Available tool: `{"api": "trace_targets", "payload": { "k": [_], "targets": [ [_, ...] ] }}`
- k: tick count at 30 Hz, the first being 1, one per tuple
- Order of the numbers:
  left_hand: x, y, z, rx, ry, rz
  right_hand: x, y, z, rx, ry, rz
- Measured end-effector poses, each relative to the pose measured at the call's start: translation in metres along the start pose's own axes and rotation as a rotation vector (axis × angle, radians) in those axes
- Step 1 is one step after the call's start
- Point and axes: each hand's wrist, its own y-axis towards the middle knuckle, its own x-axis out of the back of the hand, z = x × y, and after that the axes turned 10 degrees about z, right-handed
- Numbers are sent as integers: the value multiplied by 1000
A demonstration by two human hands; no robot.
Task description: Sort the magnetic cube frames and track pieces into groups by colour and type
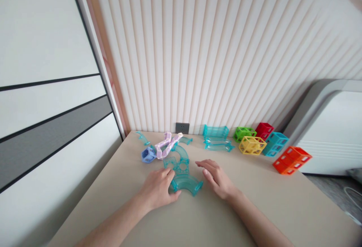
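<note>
My left hand [158,189] is closed around the left end of a translucent teal curved track piece [187,183] lying on the table. Its thumb rests at the near side, and its other fingers bend over the far side, with their tips partly hidden. Just beyond that piece are teal square connectors with round holes [183,167], touching it or nearly so. Another teal curve [181,152] continues behind them. To the right, my right hand [216,177] hovers or rests with its fingers stretched out toward the track, apart from it and holding nothing.
A lilac zigzag piece [167,147] and a blue cube frame [148,155] lie at the back left. Teal track pieces [216,131] stand near the ribbed wall. Green [243,133], yellow [251,146], red [264,130], blue [275,144] and orange [292,160] frame blocks sit at the right.
</note>
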Motion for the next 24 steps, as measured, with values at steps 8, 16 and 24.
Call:
{"api": "trace_targets", "payload": {
  "k": [8,16,24],
  "targets": [
    [3,0,-1,-14,2,3,-19,24,-21,74,151,-9],
    [2,-1,0,-18,-4,-1,-23,28,-17,32,116,27],
    [1,1,1,-18,-1,-1,-34,36,-29,-28,43,-8]
  ]
}}
